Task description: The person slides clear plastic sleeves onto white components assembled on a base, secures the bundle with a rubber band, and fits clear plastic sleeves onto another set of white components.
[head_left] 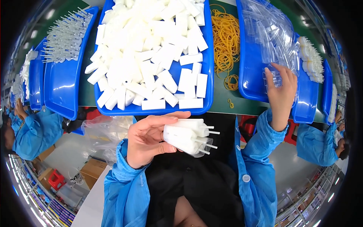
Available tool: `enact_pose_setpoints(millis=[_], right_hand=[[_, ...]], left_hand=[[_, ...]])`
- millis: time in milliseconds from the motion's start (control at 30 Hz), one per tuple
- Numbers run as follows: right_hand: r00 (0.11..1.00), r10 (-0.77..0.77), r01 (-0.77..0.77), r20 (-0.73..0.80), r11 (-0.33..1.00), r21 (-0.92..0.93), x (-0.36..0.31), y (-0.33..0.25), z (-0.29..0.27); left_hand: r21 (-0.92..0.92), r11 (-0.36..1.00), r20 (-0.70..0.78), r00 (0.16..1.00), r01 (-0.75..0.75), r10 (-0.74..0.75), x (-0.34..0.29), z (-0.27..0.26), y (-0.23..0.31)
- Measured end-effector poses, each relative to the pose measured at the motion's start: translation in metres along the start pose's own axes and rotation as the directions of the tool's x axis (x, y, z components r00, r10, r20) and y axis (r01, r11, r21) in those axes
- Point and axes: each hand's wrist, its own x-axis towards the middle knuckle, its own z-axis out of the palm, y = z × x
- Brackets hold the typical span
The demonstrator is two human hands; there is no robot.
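Outer garment: work coat (261, 206), bright blue, smooth cloth with slight sheen, open down the front. Left sleeve (120, 189) and right sleeve (264, 151) same blue, long, loose cut; many creases, bunched toward the cuffs. Left hand (147, 138) and right hand (283, 85) bare. On the right front panel, near side: one round button (246, 178), whitish. Left front panel: small pale mark, nature unclear. Beneath the coat: black top (189, 181), matt, wrinkled, with one small dark button at centre front; neckline open at the near edge. Far side of top merges into black; boundary with any lower garment cannot be made out.
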Motion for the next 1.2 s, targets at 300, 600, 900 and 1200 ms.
enact_pose_setpoints(millis=[300,600,900,1200], right_hand=[[0.984,0.108,-0.129,0.144,0.981,0.144,0.002,0.004,0.004],[0.994,0.006,0.005,-0.113,0.995,0.098,0.003,-0.008,0.003],[0.958,0.252,-0.22,0.137,0.342,0.913,-0.034,-0.06,-0.035],[0.965,-0.167,-0.207,0.202,-0.008,0.978,-0.05,-0.097,-0.038]], left_hand=[[-0.057,0.995,0.06,0.995,-0.076,0.079,0.003,-0.004,-0.008],[-0.131,0.988,0.081,0.993,-0.077,0.088,0.003,-0.006,-0.012],[0.125,0.968,-0.002,0.975,-0.218,0.22,0.002,-0.003,-0.008],[0.378,0.893,-0.036,0.961,-0.242,0.275,-0.007,-0.002,-0.005]])
